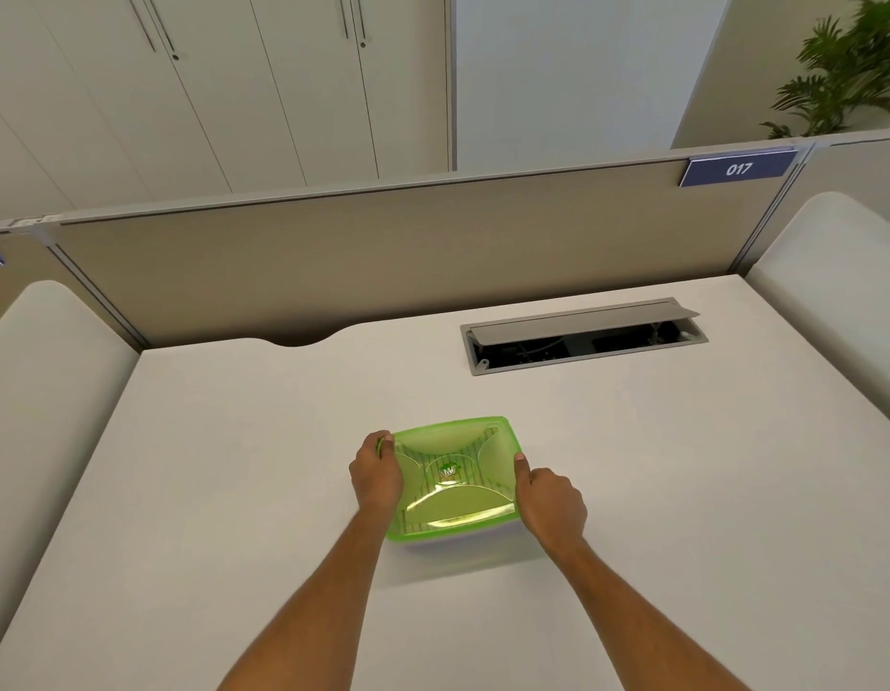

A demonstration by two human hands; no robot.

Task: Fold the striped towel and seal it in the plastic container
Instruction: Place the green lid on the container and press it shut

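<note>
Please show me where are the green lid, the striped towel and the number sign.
green lid [483, 427]: head view, far rim.
striped towel [475, 453]: head view, stripes seen through lid.
number sign [738, 169]: head view, digits 017.

I have one view only, a wide-angle camera worn on the person's head, looking forward and steeply down across a white desk. The near edge sits close below the lens, both forearms reaching in from the bottom. At the far side, a partition and cabinets rise.

White desk, beige partition, cabinets
</note>
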